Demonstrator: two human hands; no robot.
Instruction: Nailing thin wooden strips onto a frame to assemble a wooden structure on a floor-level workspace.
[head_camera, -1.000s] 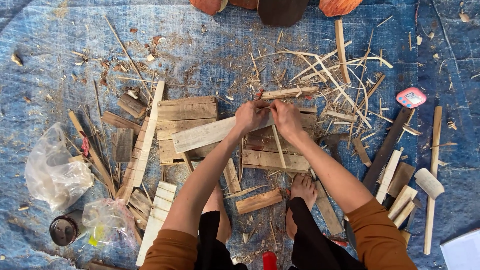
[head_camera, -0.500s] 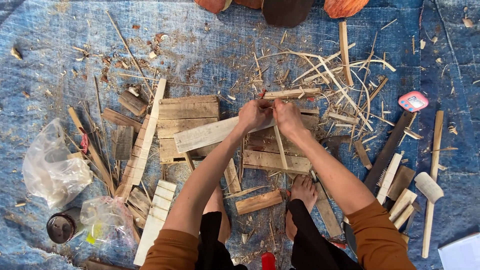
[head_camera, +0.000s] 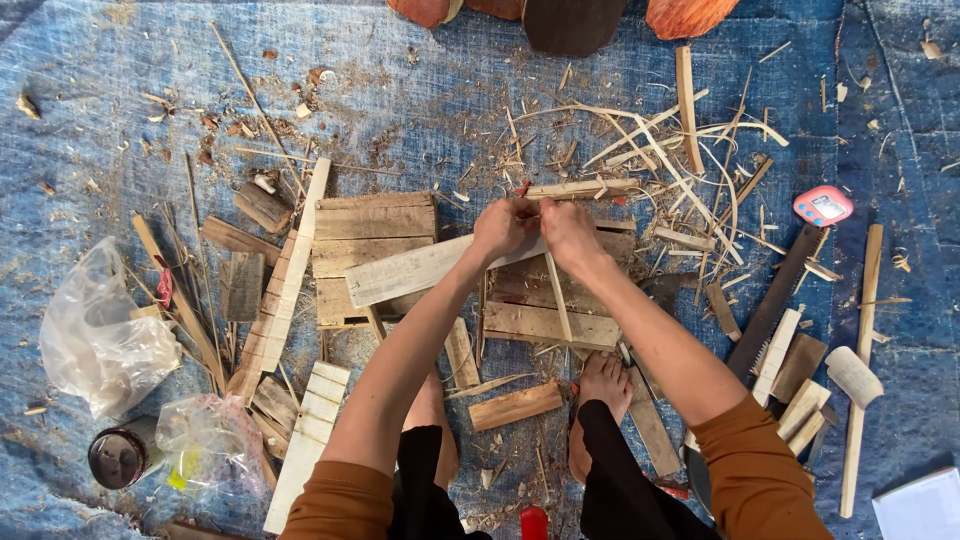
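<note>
Above the pale wooden plank (head_camera: 420, 268), we pinched a thin wood strip (head_camera: 557, 292) between left hand (head_camera: 503, 227) and right hand (head_camera: 568, 232), apparently mid-splitting; next needs steady pull.

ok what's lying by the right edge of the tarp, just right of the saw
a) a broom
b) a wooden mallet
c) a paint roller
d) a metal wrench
b: a long-handled wooden mallet lies lengthwise near the tarp's right edge, just right of the dark saw.
</note>
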